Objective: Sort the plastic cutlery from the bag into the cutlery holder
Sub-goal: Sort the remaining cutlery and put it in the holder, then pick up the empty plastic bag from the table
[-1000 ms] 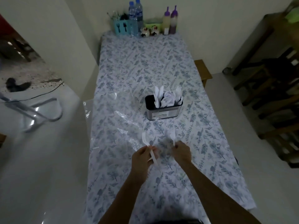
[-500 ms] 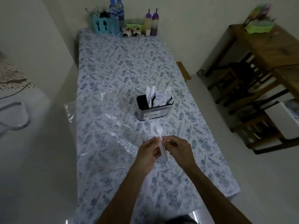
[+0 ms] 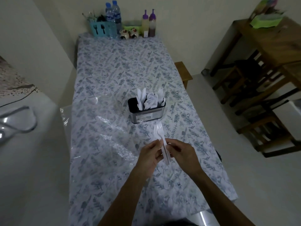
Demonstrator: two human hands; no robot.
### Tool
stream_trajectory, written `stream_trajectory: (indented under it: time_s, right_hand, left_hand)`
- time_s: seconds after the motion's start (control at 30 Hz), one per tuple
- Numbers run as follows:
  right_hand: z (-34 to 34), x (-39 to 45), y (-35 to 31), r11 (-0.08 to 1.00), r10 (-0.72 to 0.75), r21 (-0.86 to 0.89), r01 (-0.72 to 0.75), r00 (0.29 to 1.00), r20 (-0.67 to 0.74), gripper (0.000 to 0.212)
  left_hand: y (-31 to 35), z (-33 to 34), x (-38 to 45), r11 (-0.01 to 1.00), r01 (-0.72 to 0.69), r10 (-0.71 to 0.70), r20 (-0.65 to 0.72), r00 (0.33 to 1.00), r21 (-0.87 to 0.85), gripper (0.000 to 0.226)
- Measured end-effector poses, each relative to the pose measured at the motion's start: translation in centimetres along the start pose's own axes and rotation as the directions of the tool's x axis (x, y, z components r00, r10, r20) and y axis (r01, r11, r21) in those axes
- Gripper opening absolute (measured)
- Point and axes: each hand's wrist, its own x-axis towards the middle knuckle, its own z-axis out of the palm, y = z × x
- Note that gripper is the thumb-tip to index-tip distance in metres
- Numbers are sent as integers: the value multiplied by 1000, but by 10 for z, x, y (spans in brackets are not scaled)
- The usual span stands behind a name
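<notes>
White forks [image 3: 158, 132] pinched between left hand [image 3: 150, 154], right hand [image 3: 183, 154].

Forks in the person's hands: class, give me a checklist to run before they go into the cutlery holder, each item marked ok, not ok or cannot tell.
1. Forks held by both the left hand and the right hand: ok.
2. Tines point up and away: ok.
3. Only forks in the bundle: cannot tell.
4. Cutlery holder upright, just beyond the hands: ok.
5. Fork section has room: cannot tell.
6. Bag emptied: cannot tell.

a home dining corner: floral-clothed table [image 3: 123, 66], sauce bottles [image 3: 149, 23], wooden chairs [image 3: 254, 82]
</notes>
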Motion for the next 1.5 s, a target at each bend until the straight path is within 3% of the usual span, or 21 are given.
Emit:
stream_trajectory:
  time_s: [0.13,0.27,0.37,0.43,0.53,0.6,0.67,0.7,0.8,0.9,1.03,1.1,1.17,1.2,1.23,1.3,1.37,1.43,1.5]
  right_hand:
    - [-22,7,12,987,-100,-128,95,994,-35,36]
    - [-46,26,30,875,-227,-423,237,971,75,24]
    - [-73,56,13,975,-26,-220,37,998,52,24]
    - [-87,87,-8,992,127,-27,-125,979,158,40]
    - [-92,134,-47,989,-63,-121,82,985,159,24]
    - [-85,160,-72,947,-220,-217,237,970,100,26]
    - [-78,184,-95,897,-330,-278,343,939,96,29]
    - [-75,196,-103,872,-371,-301,386,922,108,26]
    - [-67,228,-110,820,-410,-370,437,899,154,23]
    - [-61,242,-104,775,-437,-406,484,875,208,22]
    - [-53,249,-93,746,-386,-480,461,887,253,24]
    - [-51,251,-88,762,-326,-495,418,907,266,26]
    - [-50,250,-84,757,-232,-553,349,934,272,49]
    - [-51,249,-83,724,-156,-623,297,950,272,77]
    - [-53,246,-83,685,-70,-688,240,961,266,104]
    - [-54,241,-85,648,-7,-735,201,966,258,129]
    - [-52,233,-88,659,-70,-721,215,972,225,130]
    - [-40,219,-87,643,-267,-700,311,948,176,117]
    - [-16,198,-84,590,-538,-639,494,830,146,90]
  left_hand:
    - [-8,24,6,1000,8,-8,21,1000,-2,25]
    - [-17,34,20,990,-8,13,-29,999,139,26]
    - [-11,45,34,927,-96,128,-66,990,363,20]
    - [2,54,45,758,-227,308,-29,951,612,18]
    - [30,71,67,346,-345,593,82,801,872,32]
    - [54,84,80,241,-367,718,90,690,898,37]
    - [81,90,97,235,-354,780,42,625,905,27]
    - [94,92,103,248,-334,777,20,629,909,22]
    - [128,88,116,260,-299,681,44,730,918,19]
    - [143,90,115,225,-267,679,46,733,937,6]
    - [140,86,124,146,-178,659,39,751,973,18]
    - [136,83,129,181,-148,622,3,783,972,17]
    - [130,83,129,184,-118,618,-22,786,976,28]
    - [127,83,127,139,-84,636,-24,772,987,48]
    - [125,81,124,58,-38,657,-10,754,998,71]
    - [121,74,115,-105,23,706,58,706,994,104]
    - [118,61,103,-166,28,737,105,668,986,113]
    - [112,37,86,-138,23,781,94,617,990,107]
    - [110,-1,64,-71,84,789,4,615,994,98]
